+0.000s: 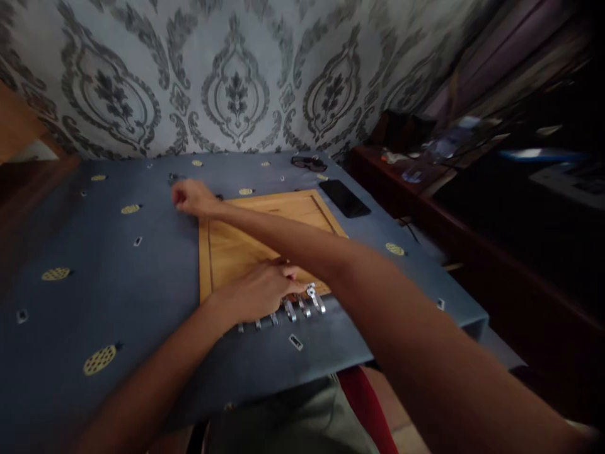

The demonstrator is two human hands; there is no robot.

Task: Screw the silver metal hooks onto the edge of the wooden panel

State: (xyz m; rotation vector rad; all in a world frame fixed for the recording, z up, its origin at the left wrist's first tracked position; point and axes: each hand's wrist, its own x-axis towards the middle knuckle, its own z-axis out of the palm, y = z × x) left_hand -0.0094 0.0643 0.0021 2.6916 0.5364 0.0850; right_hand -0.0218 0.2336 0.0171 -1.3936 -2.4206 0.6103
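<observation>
My left hand [258, 290] lies palm down over the near edge of a light wooden board [222, 243]. One of its digits reaches out to the right and touches the end of a silver metal piece [316, 299]. More such pieces with curved ends [290, 310] stand in a row along that edge, some partly covered by the hand. Crossing above the board, my right arm ends in my right hand [193, 198] at the far left corner. Its fingers are curled and a little blurred, so whatever they may hold is hidden. Just beyond it lies a small dark item [174, 177], too small to name.
A black phone [345, 198] rests right of the board, with dark sunglasses [309, 164] behind it. A blue cloth with pineapple prints [155, 284] covers the table. On the right is a dark wooden surface [378, 167] with cluttered items. Patterned wallpaper [189, 82] rises behind.
</observation>
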